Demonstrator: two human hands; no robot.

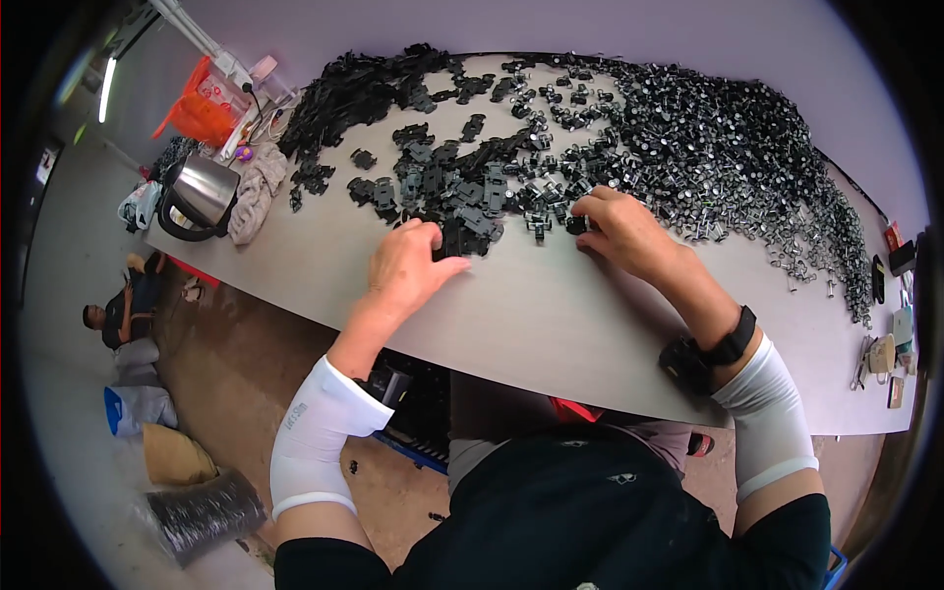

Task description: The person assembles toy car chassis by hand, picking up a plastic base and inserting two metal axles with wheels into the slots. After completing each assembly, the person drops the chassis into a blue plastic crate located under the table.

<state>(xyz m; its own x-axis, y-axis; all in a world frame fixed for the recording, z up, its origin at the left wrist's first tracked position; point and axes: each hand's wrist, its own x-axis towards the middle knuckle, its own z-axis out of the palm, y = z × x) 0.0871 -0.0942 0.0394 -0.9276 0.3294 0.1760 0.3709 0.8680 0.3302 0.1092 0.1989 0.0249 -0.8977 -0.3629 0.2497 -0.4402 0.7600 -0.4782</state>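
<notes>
My left hand (401, 264) is at the near edge of a pile of flat black plastic pieces (482, 192). Its thumb stands apart from the curled fingers, and a dark plastic piece (450, 238) lies right at the fingertips. Further right, my right hand (629, 231) pinches a small black part (576, 225) between thumb and fingers, low over the tabletop. Just beside it sit several small black parts with shiny metal (539, 226). The fingers partly cover the pinched part.
A large heap of metal-and-black parts (708, 138) spreads along the back right of the table (531, 315). More black pieces (364, 93) are heaped at the back left. A steel kettle (202, 197) and a cloth (259, 192) stand at the left edge. A blue crate (418, 447) is below.
</notes>
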